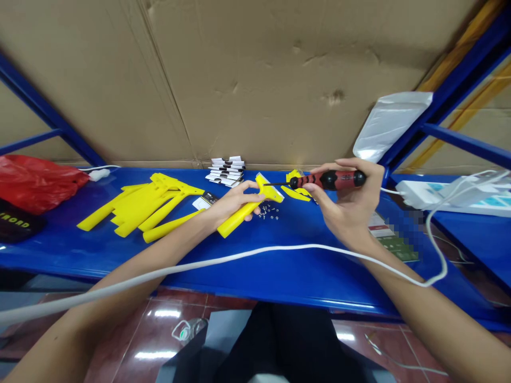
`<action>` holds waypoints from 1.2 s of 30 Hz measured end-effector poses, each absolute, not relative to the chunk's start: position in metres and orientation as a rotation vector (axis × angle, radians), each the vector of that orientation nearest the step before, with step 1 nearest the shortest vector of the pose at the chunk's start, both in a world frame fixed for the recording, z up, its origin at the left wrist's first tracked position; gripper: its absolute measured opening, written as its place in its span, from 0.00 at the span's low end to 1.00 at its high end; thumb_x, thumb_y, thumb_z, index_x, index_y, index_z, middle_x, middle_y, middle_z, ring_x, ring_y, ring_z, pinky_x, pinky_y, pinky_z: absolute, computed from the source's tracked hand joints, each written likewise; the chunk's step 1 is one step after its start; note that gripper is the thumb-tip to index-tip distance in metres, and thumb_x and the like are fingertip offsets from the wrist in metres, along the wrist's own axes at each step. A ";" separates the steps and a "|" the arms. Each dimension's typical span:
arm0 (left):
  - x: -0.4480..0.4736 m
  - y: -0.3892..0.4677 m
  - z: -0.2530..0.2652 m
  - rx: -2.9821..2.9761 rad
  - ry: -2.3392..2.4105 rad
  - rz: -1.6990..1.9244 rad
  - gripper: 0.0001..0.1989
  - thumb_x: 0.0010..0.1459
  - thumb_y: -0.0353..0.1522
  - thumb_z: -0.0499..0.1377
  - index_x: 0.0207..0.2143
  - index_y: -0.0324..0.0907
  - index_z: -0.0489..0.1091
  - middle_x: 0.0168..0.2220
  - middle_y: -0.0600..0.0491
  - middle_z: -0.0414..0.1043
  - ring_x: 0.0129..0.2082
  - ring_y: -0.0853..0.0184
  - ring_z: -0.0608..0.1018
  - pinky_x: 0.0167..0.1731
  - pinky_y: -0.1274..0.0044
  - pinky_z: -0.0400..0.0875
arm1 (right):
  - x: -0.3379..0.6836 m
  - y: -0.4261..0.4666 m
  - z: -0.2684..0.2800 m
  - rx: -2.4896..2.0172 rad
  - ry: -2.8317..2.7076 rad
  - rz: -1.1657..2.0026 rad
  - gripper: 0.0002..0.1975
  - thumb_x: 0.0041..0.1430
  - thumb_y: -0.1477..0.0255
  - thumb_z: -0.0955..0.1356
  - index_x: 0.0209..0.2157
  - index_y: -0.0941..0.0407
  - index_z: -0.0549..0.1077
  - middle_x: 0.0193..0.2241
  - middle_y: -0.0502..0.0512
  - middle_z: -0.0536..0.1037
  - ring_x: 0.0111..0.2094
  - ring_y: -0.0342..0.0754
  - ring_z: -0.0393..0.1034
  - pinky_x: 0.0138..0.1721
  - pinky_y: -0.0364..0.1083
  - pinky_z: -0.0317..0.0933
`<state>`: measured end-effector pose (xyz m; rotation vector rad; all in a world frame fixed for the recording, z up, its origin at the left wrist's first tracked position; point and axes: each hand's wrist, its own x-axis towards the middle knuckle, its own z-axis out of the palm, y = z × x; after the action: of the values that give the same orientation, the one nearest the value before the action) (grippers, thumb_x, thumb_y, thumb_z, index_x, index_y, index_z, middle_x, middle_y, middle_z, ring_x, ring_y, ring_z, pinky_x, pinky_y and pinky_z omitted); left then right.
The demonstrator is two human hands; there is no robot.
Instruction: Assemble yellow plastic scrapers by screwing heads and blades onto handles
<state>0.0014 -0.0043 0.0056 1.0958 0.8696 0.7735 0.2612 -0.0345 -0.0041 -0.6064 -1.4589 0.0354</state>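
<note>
My left hand (235, 205) is closed around a yellow scraper (238, 218), its handle angled toward me and its wide head pointing away. In my right hand (353, 205) is a screwdriver (333, 180) with a red and black handle, held nearly level. The dark shaft reaches left to the scraper's head, and its tip appears to touch there. Several small screws and nuts (268, 211) lie loose on the blue table just right of the scraper. Behind the screwdriver rest small yellow plastic pieces (296, 191), partly hidden by it.
Several yellow scraper handles (139, 205) are heaped at the left. Folded white papers (225, 171) stack near the cardboard wall. A red plastic bag (40, 183) sits far left, a white power strip (459, 197) right. A white cable (255, 250) crosses in front, over both forearms.
</note>
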 end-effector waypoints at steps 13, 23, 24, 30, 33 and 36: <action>0.006 -0.010 0.003 1.110 0.849 0.865 0.19 0.62 0.30 0.73 0.49 0.46 0.68 0.41 0.49 0.83 0.25 0.69 0.82 0.17 0.82 0.66 | 0.260 -0.039 0.000 -0.534 -1.549 0.195 0.34 0.63 0.57 0.82 0.62 0.41 0.64 0.55 0.57 0.82 0.54 0.63 0.85 0.60 0.71 0.80; 0.003 -0.011 0.007 1.118 0.843 0.900 0.20 0.61 0.32 0.75 0.50 0.45 0.69 0.35 0.53 0.80 0.25 0.70 0.81 0.18 0.83 0.65 | 0.259 -0.035 0.001 -0.572 -1.515 0.127 0.37 0.65 0.55 0.80 0.67 0.39 0.62 0.56 0.58 0.82 0.53 0.63 0.86 0.59 0.71 0.80; 0.003 -0.011 0.006 1.120 0.847 0.903 0.21 0.61 0.32 0.75 0.50 0.46 0.69 0.35 0.53 0.80 0.25 0.70 0.81 0.18 0.83 0.65 | 0.258 -0.036 0.002 -0.548 -1.526 0.147 0.37 0.65 0.56 0.80 0.68 0.39 0.62 0.58 0.58 0.81 0.54 0.63 0.85 0.59 0.70 0.80; 0.003 -0.010 0.004 1.127 0.853 0.915 0.22 0.61 0.32 0.75 0.51 0.47 0.68 0.36 0.53 0.80 0.25 0.69 0.81 0.18 0.82 0.67 | 0.260 -0.036 -0.001 -0.584 -1.517 0.051 0.34 0.66 0.60 0.80 0.66 0.40 0.66 0.47 0.55 0.84 0.48 0.62 0.86 0.55 0.71 0.81; 0.004 -0.012 0.005 1.133 0.849 0.916 0.22 0.61 0.33 0.75 0.52 0.47 0.68 0.34 0.54 0.79 0.25 0.68 0.81 0.19 0.82 0.67 | 0.263 -0.035 -0.001 -0.606 -1.495 -0.004 0.33 0.65 0.60 0.80 0.66 0.41 0.67 0.46 0.54 0.83 0.47 0.61 0.86 0.55 0.71 0.81; 0.005 -0.013 0.007 1.132 0.844 0.939 0.22 0.61 0.32 0.74 0.52 0.47 0.68 0.34 0.53 0.79 0.25 0.69 0.81 0.18 0.82 0.66 | 0.262 -0.035 0.002 -0.567 -1.527 0.075 0.36 0.66 0.58 0.79 0.68 0.39 0.63 0.55 0.57 0.82 0.52 0.61 0.85 0.58 0.70 0.81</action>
<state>0.0045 -0.0134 0.0074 1.1316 0.8437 0.9389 0.2618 -0.0351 0.0016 -0.5669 -1.5267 0.0749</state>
